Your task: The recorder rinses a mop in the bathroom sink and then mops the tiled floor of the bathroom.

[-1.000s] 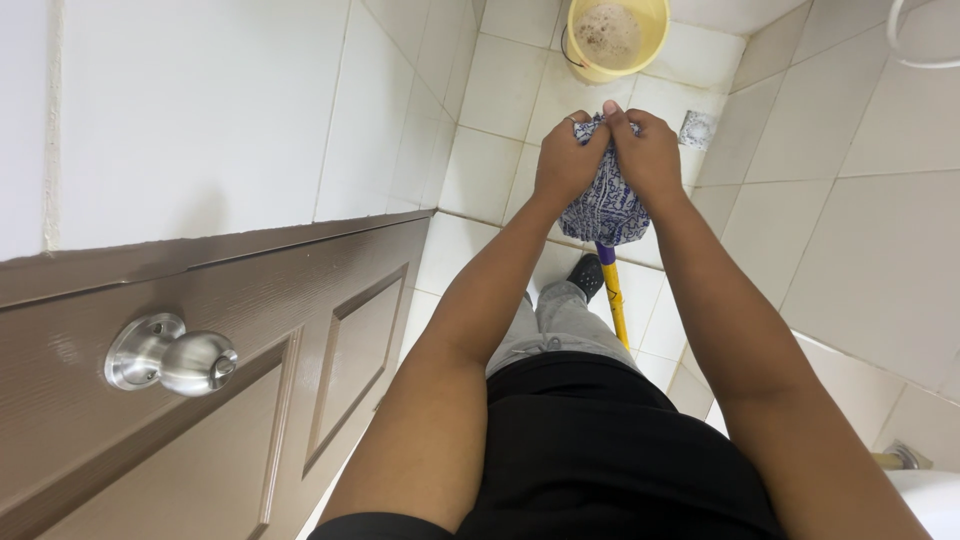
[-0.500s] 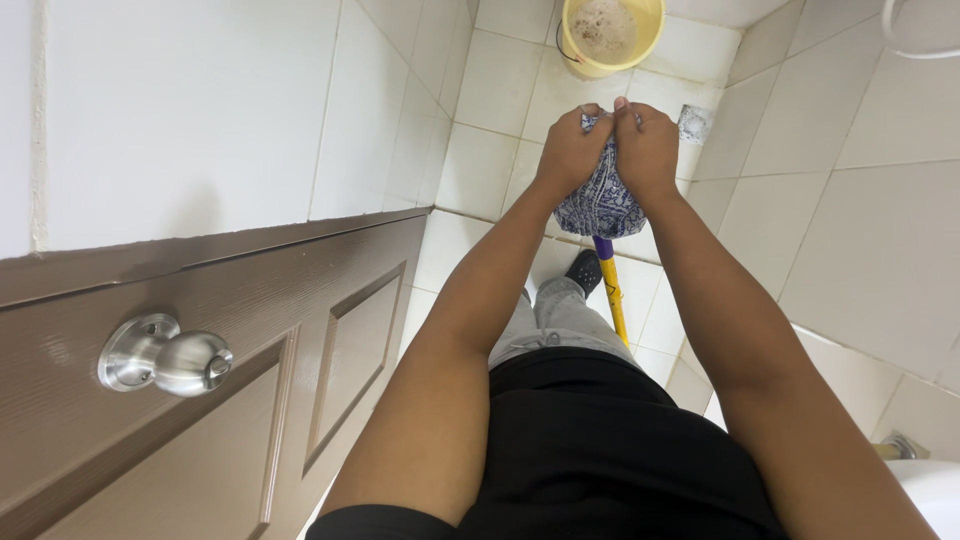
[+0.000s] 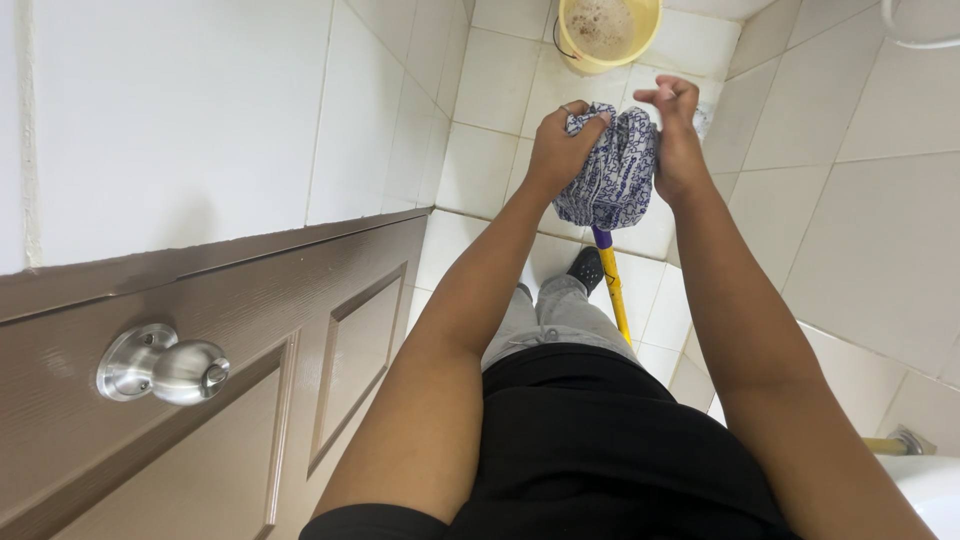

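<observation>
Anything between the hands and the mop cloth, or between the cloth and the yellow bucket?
Nothing visible. The left hand grips the blue-and-white mop cloth; the right hand rests against its side with fingers spread. Only bare floor tiles lie between the cloth and the yellow bucket.

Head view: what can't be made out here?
- Mop head: its lower end is hidden by the cloth and both hands.
- Handle: its far end is hidden behind the legs.
- Bucket: cut off by the top edge; contents murky.
- Right hand: its grip on the cloth is unclear.
</observation>
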